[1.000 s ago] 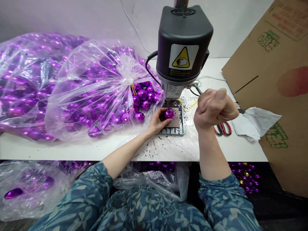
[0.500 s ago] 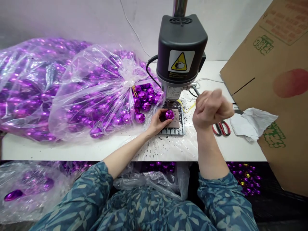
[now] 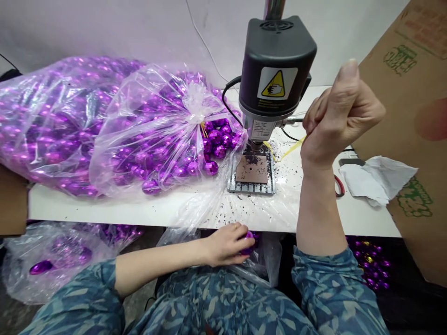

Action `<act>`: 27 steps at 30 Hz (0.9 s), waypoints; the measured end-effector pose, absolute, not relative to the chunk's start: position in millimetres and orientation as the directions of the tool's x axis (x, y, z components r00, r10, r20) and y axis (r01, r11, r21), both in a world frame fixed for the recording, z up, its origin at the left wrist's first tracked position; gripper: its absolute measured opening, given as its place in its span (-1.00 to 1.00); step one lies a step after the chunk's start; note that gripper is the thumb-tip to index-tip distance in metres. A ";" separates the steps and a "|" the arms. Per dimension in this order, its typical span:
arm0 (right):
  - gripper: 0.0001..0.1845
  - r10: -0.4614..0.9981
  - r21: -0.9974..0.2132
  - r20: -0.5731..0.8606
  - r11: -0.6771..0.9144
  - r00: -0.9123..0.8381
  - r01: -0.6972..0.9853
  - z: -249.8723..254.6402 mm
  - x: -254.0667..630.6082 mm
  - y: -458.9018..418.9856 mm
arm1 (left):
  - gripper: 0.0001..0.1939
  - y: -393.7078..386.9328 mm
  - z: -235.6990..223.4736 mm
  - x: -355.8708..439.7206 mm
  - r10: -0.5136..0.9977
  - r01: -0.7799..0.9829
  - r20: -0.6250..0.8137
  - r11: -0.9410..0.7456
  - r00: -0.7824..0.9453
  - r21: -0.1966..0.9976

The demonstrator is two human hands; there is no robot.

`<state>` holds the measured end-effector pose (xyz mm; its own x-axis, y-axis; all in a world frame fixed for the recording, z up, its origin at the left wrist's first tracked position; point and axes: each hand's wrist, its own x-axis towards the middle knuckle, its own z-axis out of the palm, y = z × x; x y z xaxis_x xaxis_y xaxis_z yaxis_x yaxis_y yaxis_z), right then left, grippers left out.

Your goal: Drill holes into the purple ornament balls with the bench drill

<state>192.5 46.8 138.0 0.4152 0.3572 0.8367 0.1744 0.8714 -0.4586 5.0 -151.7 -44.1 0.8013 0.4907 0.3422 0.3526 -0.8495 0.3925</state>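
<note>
My left hand is at the table's front edge, its fingers closed around a shiny purple faceted ball. Below that ball, a clear plastic bag hangs under the edge. My right hand makes a fist, thumb up, around the outer end of the feed lever of a small drill press. The fist covers the lever's grip. Beneath the chuck, a brown board with a small hole lies on the slotted metal base, no ball on it.
A large clear bag of purple balls fills the table's left side. Dark shavings surround the base. Right of my right forearm are red-handled scissors, partly hidden, crumpled white paper and a tall cardboard box. More purple balls lie below.
My left hand has taken the purple ball off the board and brought it toward me, to the table's front edge. My right hand has risen with the lever. The view has shifted slightly.
</note>
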 end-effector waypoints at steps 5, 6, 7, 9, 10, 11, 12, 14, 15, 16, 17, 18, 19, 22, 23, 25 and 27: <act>-0.27 0.318 -0.401 0.855 0.907 0.411 0.133 138.7 193.5 48.3 | -0.65 -142.3 -58.8 -10.8 0.368 0.348 0.563 -0.926 0.740 0.148; -0.27 0.315 -0.397 0.856 0.909 0.410 0.131 138.4 193.6 48.8 | -0.68 -125.7 -54.8 -15.5 0.414 0.408 0.638 -0.897 0.649 0.168; -0.27 0.313 -0.394 0.857 0.910 0.410 0.129 138.0 193.7 49.2 | -0.66 -105.9 -48.5 -20.9 0.477 0.490 0.676 -0.850 0.562 0.193; -0.27 0.311 -0.394 0.855 0.910 0.414 0.130 137.1 193.5 49.7 | -0.61 -62.6 -31.7 -32.2 0.684 0.701 0.616 -0.655 0.391 0.282; -0.27 0.312 -0.398 0.854 0.907 0.416 0.135 136.7 193.4 49.8 | -0.62 -42.2 -22.5 -37.1 0.802 0.807 0.513 -0.505 0.306 0.306; -0.27 0.314 -0.402 0.852 0.905 0.419 0.140 136.4 193.2 49.8 | -0.64 -24.6 -13.9 -40.8 0.897 0.890 0.378 -0.350 0.228 0.294; -0.27 0.315 -0.405 0.850 0.903 0.423 0.142 136.1 193.1 49.6 | -0.66 -10.4 -6.4 -42.8 0.961 0.945 0.234 -0.207 0.148 0.253; -0.27 0.321 -0.412 0.847 0.900 0.423 0.141 135.8 192.8 49.2 | -0.67 6.5 3.7 -41.7 1.000 0.990 0.015 -0.019 0.017 0.142; -0.28 0.324 -0.416 0.845 0.898 0.424 0.142 135.8 192.6 48.8 | -0.66 10.1 6.0 -39.1 0.999 0.994 -0.047 0.025 -0.020 0.108; -0.28 0.326 -0.420 0.844 0.896 0.425 0.146 135.8 192.4 48.3 | -0.66 11.3 6.6 -35.8 0.996 0.994 -0.080 0.046 -0.038 0.098; -0.28 0.327 -0.423 0.844 0.893 0.426 0.152 135.8 192.0 47.7 | -0.68 11.2 5.9 -32.7 0.995 0.993 -0.090 0.053 -0.043 0.110; -0.28 0.326 -0.427 0.843 0.890 0.427 0.163 135.8 191.6 47.1 | -0.71 10.5 4.0 -30.4 0.995 0.989 -0.086 0.055 -0.043 0.137; -0.29 0.325 -0.431 0.843 0.885 0.429 0.175 135.7 191.2 46.3 | -0.73 9.7 1.3 -29.3 0.996 0.983 -0.075 0.055 -0.043 0.173; -0.31 0.338 -0.451 0.836 0.872 0.432 0.191 134.9 190.3 43.4 | -0.72 8.5 -8.9 -34.9 1.000 0.962 -0.030 0.010 -0.002 0.273; -0.32 0.345 -0.455 0.833 0.872 0.432 0.182 134.5 190.2 42.3 | -0.72 7.9 -11.9 -38.9 0.999 0.953 -0.021 -0.027 0.035 0.301; -0.34 0.360 -0.459 0.828 0.876 0.430 0.149 133.7 190.0 40.4 | -0.75 4.8 -15.5 -47.5 0.992 0.926 -0.005 -0.113 0.123 0.361; -0.34 0.369 -0.458 0.824 0.881 0.430 0.121 133.3 189.6 39.0 | -0.73 -1.5 -14.1 -53.6 0.985 0.877 0.047 -0.172 0.169 0.448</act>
<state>189.6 39.0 133.3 0.4301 0.3695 0.8237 0.1210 0.8806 -0.4582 -53.6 -1.5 -14.1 0.1689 0.9845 0.0468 0.8773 -0.1718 0.4481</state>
